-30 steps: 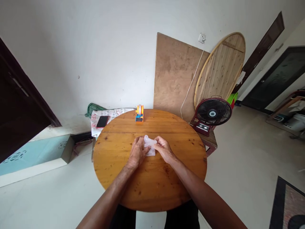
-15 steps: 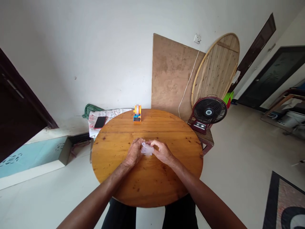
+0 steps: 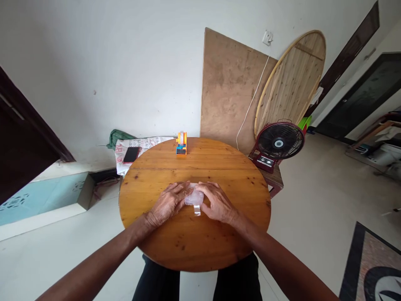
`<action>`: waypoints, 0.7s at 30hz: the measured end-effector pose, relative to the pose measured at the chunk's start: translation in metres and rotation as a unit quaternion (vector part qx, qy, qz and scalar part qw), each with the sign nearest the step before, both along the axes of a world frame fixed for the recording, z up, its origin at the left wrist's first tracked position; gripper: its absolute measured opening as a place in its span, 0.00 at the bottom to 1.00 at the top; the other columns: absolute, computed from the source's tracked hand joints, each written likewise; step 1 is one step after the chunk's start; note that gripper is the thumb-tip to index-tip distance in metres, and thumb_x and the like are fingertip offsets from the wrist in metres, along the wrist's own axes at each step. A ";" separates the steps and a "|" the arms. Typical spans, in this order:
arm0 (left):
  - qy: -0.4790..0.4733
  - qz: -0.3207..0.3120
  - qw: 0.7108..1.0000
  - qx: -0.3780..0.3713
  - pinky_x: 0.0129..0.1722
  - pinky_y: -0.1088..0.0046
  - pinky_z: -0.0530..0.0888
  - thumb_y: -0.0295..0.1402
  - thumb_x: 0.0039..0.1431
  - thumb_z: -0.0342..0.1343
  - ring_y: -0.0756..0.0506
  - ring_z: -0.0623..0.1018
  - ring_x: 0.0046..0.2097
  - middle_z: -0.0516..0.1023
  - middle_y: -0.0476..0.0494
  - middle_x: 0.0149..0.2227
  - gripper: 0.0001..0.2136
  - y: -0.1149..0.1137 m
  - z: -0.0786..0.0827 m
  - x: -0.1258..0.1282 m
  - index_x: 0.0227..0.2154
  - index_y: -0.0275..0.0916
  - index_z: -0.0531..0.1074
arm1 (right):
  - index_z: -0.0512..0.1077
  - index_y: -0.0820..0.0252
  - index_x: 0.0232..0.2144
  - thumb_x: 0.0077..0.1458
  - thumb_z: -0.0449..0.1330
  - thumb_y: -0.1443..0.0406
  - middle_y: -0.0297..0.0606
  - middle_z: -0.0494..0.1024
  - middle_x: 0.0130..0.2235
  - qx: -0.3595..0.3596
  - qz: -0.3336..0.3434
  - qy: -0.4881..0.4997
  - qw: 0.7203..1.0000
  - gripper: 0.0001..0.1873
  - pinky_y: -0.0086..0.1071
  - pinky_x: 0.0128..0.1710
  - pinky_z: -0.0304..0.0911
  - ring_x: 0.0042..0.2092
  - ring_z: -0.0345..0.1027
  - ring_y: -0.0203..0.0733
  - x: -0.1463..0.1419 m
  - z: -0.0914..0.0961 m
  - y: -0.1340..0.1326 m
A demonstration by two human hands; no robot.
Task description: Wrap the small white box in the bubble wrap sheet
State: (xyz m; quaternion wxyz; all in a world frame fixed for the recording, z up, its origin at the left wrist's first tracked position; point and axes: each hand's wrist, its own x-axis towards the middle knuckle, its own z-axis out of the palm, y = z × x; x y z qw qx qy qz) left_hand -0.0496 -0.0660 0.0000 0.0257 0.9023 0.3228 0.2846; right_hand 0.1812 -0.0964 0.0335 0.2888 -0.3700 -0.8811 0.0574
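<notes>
A translucent, whitish plastic bag (image 3: pixel 194 197), crumpled or folded small, lies on the round wooden table (image 3: pixel 200 246) between my two hands. From its near edge a short, shiny clear strip (image 3: pixel 197 210) sticks out toward me; it looks like tape. My left hand (image 3: pixel 171 200) presses the bag's left side with its fingers, palm down. On the other side, my right hand (image 3: pixel 216 201) curves round the bag, fingertips on top and thumb at the near right edge. The fingers partly cover the bag's edges.
An orange and blue tape dispenser (image 3: pixel 181 144) stands at the table's far edge. Left of it, a phone (image 3: pixel 131 154) lies on a printed white sack (image 3: pixel 156 142). On the right, a dark red fan (image 3: pixel 278 144) rests on a wooden stool (image 3: pixel 274 177), near a leaning round board (image 3: pixel 291 79).
Both hands have shifted from pinching the bag with the fingertips to lying over its sides. The bag looks flatter, and the shiny strip now shows at its near edge.
</notes>
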 end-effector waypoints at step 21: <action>-0.311 -0.099 0.847 -0.419 0.39 0.74 0.70 0.30 0.45 0.62 0.46 0.74 0.42 0.75 0.44 0.44 0.15 0.021 0.004 0.029 0.35 0.40 0.63 | 0.57 0.61 0.61 0.52 0.58 0.69 0.44 0.59 0.64 -0.049 -0.012 -0.010 0.999 0.34 0.42 0.63 0.51 0.65 0.50 0.46 0.010 -0.022 -0.002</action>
